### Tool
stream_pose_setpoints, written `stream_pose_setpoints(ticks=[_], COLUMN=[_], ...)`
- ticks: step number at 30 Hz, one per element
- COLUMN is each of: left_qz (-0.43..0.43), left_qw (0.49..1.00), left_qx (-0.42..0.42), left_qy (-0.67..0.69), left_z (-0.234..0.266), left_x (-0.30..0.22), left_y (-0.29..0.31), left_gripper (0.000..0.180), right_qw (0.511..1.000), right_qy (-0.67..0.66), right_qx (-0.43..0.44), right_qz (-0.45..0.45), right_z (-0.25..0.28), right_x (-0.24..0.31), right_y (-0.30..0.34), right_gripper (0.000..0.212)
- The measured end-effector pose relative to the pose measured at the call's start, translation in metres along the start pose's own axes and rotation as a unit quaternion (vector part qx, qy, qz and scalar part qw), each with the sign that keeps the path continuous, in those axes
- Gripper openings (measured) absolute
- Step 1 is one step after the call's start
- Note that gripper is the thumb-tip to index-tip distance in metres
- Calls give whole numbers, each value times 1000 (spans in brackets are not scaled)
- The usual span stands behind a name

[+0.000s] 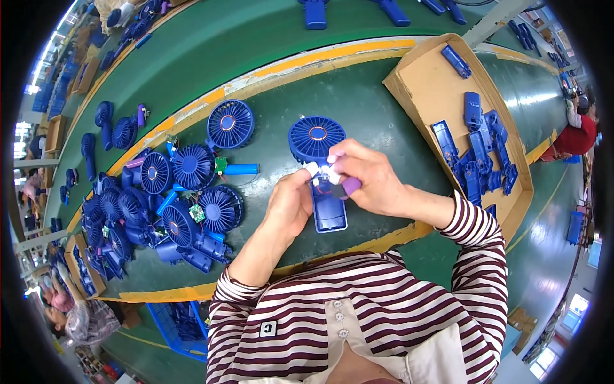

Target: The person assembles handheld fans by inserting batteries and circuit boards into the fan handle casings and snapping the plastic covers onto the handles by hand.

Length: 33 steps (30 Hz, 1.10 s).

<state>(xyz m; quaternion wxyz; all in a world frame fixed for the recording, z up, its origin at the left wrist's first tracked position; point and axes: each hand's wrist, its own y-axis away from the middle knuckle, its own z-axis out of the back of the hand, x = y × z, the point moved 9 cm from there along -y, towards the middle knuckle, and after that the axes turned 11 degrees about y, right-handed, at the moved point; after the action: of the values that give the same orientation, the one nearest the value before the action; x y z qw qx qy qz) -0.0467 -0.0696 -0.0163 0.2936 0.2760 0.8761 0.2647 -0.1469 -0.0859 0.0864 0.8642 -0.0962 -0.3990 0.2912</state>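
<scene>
A blue handheld fan [317, 137] lies in front of me, its round grille pointing away and its open handle [330, 217] toward me. My left hand [289, 201] is closed on the left side of the fan's neck, with a white cover on the thumb tip. Over the handle's upper part, my right hand [368, 176] is closed in a pinch, with white covers on its fingertips. A short purple piece [350, 185], perhaps a battery, sits in its grip. Small parts inside the neck are mostly hidden by my fingers.
At left is a heap of blue fans [131, 205], some with circuit boards and blue batteries [242, 169]. A separate fan head [230, 123] lies near the heap. On the right stands a cardboard box [419, 86] of blue handle shells [473, 150]. Beyond runs a green conveyor belt [256, 48].
</scene>
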Motion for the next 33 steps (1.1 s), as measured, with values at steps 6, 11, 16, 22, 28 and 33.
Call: stream_pose_setpoints(ticks=[6, 11, 16, 22, 28, 33], left_qz=[38, 44, 53, 53, 34, 26], left_qw=[996, 995, 994, 995, 998, 999], left_qx=[79, 88, 91, 84, 45, 20], left_qy=[4, 18, 23, 5, 13, 14], left_z=[-17, -15, -12, -13, -1, 6], left_x=[-1, -2, -1, -2, -2, 3], left_y=[6, 5, 4, 6, 2, 2], left_gripper=[36, 36, 36, 36, 28, 26], right_qw=[993, 985, 986, 990, 995, 990], right_qy=[-53, -77, -72, -35, -3, 93], right_qx=[76, 104, 108, 115, 99, 72], right_qz=[-69, -113, -104, -73, -23, 82], right_z=[-5, -11, -11, -13, -12, -14], right_x=[-6, -10, -6, -7, 2, 21], right_y=[-11, -11, -14, -12, -13, -6], right_gripper=[21, 20, 21, 25, 26, 26])
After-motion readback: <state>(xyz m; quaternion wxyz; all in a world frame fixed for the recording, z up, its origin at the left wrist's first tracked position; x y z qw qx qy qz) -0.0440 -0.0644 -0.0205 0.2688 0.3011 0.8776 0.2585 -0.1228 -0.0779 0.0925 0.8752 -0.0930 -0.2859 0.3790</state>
